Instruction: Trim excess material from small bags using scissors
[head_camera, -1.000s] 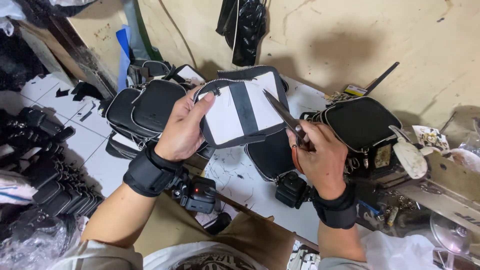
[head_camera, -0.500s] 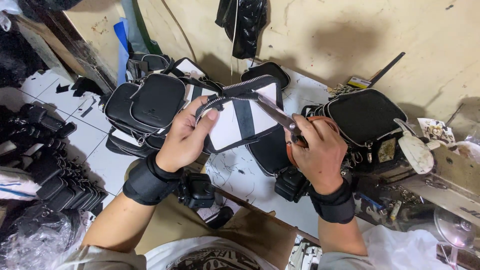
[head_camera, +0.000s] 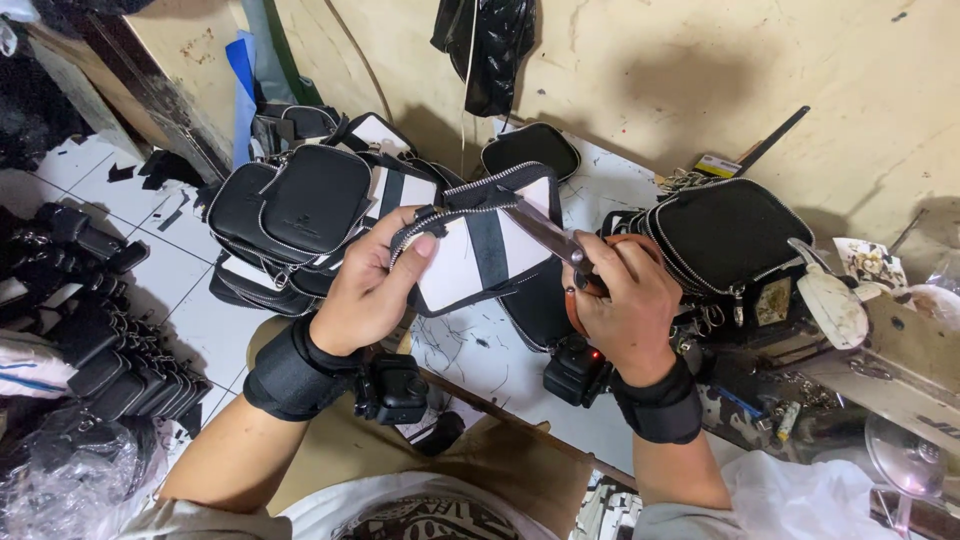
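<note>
With the pouch (head_camera: 480, 245) gripped above the table (head_camera: 500, 365) by the closed left hand (head_camera: 375, 290) and scissors (head_camera: 550, 235) clenched in the right hand (head_camera: 625, 300), the zipper or thumb could be nicked if the blades slipped.

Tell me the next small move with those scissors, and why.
Probably close the scissors on a stray thread at the zipper edge: the right hand holds their blades against the black-and-white pouch, which the left hand steadies.
</note>
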